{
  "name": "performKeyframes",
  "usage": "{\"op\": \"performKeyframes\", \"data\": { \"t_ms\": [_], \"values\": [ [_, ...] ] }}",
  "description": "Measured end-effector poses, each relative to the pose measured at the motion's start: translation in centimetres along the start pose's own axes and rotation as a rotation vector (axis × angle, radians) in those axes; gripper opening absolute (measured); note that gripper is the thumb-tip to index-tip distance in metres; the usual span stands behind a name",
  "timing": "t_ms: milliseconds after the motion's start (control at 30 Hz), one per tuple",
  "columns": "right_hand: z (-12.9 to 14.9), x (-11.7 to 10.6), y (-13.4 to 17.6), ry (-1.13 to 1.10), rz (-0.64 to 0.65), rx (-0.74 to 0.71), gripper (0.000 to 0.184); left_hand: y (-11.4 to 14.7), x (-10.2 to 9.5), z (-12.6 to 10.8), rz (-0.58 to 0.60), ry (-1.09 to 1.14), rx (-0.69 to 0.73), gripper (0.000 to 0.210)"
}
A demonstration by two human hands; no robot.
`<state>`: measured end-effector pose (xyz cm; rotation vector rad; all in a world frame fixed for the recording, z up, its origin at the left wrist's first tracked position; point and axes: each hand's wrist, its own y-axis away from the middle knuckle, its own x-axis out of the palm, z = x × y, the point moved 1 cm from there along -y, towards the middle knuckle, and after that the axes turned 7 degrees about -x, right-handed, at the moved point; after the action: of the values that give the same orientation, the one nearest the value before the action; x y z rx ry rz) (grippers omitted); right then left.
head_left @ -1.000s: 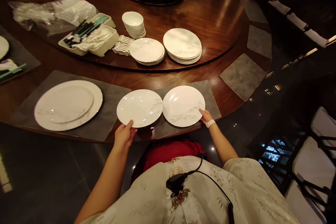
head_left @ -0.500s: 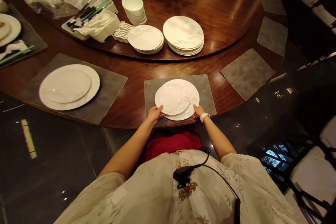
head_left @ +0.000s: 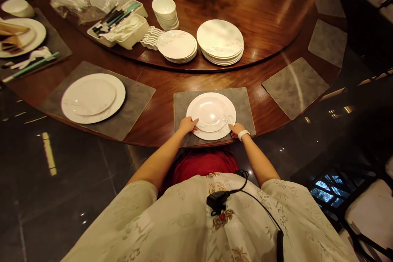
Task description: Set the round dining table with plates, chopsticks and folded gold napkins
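A large white plate (head_left: 211, 134) lies on the grey placemat (head_left: 181, 104) right before me, with a smaller white plate (head_left: 211, 110) on top of it. The small one sits nearly centred, a little toward the far side. My left hand (head_left: 188, 125) grips the large plate's near-left rim, thumb on top and fingers curled below the edge. At the near-right rim, my right hand (head_left: 237, 129) pinches it the same way; that wrist wears a white band. The fingertips under the plate are hidden.
On the turntable stand large plates (head_left: 220, 39), smaller plates (head_left: 176, 45), bowls (head_left: 165, 12), white rests (head_left: 151, 37) and a cutlery tray (head_left: 132, 32). Another two-plate setting (head_left: 93, 98) lies left. A bare placemat (head_left: 297, 88) is to the right, with chairs (head_left: 371, 213) beyond.
The small plate has shifted right on the large plate, from off to the left to nearly centred. Both hands still hold the large plate's rim. The view has turned slightly left.
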<state>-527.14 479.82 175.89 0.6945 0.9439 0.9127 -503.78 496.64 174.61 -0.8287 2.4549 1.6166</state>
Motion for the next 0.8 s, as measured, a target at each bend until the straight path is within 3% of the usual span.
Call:
{"op": "performKeyframes", "data": {
  "t_ms": [100, 233, 333, 400, 567, 667, 800],
  "values": [
    [0.0, -0.6, -0.4, 0.091, -0.010, -0.023, 0.045, -0.5, -0.7, -0.9, 0.008, -0.195, 0.030, 0.026],
    [0.1, -1.0, -0.7, 0.124, -0.022, -0.045, 0.041, -0.7, -0.6, -2.0, -0.050, -0.662, 0.147, 0.043],
    [0.1, -1.4, -0.9, 0.101, -0.120, -0.076, 0.034, -0.5, -0.6, -2.1, -0.097, -0.752, 0.149, 0.048],
    [0.1, -1.7, -1.2, 0.072, -0.210, -0.104, 0.032, -0.2, -0.9, -1.7, -0.124, -0.741, 0.132, 0.050],
    [0.0, -1.4, -2.2, 0.027, -0.365, -0.176, 0.035, -0.5, -1.9, 0.0, -0.365, -0.421, 0.137, 0.061],
    [-0.2, -1.2, -2.5, 0.031, -0.451, -0.218, 0.037, -1.6, -1.6, 1.1, -0.283, -0.278, 0.165, 0.062],
    [-0.4, -1.1, -2.4, 0.032, -0.466, -0.229, 0.039, -2.9, -1.1, 2.3, -0.212, -0.121, 0.204, 0.061]
  ]
}}
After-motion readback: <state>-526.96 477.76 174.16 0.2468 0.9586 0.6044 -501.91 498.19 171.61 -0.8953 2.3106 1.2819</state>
